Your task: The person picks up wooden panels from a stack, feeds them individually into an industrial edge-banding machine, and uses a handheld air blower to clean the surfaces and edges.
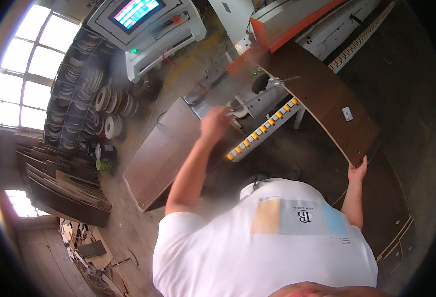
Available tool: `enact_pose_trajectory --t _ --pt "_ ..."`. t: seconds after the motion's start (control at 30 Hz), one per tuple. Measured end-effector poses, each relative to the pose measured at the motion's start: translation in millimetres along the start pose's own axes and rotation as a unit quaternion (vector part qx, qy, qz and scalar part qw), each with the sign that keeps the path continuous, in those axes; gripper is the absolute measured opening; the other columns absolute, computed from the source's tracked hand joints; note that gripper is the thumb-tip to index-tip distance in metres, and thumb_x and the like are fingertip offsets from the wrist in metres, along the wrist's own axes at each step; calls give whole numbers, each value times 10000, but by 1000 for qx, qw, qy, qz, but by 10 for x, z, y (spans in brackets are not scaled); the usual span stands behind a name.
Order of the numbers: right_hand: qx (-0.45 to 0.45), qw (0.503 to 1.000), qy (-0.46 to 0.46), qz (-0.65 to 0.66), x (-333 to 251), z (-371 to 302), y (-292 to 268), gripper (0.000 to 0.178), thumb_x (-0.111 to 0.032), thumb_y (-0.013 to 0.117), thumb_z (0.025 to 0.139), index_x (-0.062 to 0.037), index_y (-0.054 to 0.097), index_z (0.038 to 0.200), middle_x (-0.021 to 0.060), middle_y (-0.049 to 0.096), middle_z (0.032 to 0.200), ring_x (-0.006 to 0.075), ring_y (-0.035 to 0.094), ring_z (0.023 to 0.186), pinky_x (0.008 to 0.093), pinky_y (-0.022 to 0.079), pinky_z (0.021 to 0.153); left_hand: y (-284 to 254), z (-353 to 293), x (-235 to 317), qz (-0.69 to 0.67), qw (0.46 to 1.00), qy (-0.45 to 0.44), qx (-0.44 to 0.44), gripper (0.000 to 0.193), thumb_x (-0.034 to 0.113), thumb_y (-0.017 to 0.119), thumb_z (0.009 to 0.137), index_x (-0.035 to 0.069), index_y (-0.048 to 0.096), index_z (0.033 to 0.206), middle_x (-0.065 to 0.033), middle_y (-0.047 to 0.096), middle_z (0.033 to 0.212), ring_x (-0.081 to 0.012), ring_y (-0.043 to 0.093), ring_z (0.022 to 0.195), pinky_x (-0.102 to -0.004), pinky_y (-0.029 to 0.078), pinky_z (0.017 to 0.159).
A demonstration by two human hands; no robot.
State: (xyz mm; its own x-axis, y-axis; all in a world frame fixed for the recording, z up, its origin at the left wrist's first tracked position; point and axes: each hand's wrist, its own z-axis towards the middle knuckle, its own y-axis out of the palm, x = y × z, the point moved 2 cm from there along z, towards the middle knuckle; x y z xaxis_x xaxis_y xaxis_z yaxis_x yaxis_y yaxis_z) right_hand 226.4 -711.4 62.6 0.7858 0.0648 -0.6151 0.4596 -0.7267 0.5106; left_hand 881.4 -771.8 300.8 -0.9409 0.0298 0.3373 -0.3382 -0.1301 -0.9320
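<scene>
My right hand [358,170] grips the near corner of a large brown board [322,81], thumb and fingers at its edge. The board's far end rests at the machine [282,24] beside an orange guard, and a small white label [347,114] is stuck on its face. My left hand [215,123] is raised near a curved pale part [239,112] on the machine's side. Its fingers are smeared by motion, and I cannot make out whether it touches or holds anything. Between my hands runs a support rail [263,130] with yellow rollers.
A control panel [135,15] with a lit screen stands at the far left. Left of my left arm is a brown panel-topped stand [163,153]. Rolls of edge tape [111,99] fill a rack; stacked boards [64,183] and offcuts [91,247] lie left. More boards [389,193] sit at right.
</scene>
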Motion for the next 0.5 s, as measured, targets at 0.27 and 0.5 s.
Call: enact_pose_trajectory --t 0.27,0.5 --pt "-61 876 272 -395 1104 -898 -1033 480 -684 611 916 -207 560 908 -63 498 799 112 488 671 307 421 605 -1138 667 -1926 177 967 -58 176 265 302 750 864 194 731 1105 -75 740 958 -321 688 914 -425 542 767" --pt "-89 791 203 -570 2053 -2157 -1329 413 -562 627 972 -153 678 982 19 624 897 137 584 786 341 493 711 -1040 1284 -2821 -45 956 -149 248 287 405 744 907 207 728 1114 -114 741 958 -346 714 900 -438 546 733"
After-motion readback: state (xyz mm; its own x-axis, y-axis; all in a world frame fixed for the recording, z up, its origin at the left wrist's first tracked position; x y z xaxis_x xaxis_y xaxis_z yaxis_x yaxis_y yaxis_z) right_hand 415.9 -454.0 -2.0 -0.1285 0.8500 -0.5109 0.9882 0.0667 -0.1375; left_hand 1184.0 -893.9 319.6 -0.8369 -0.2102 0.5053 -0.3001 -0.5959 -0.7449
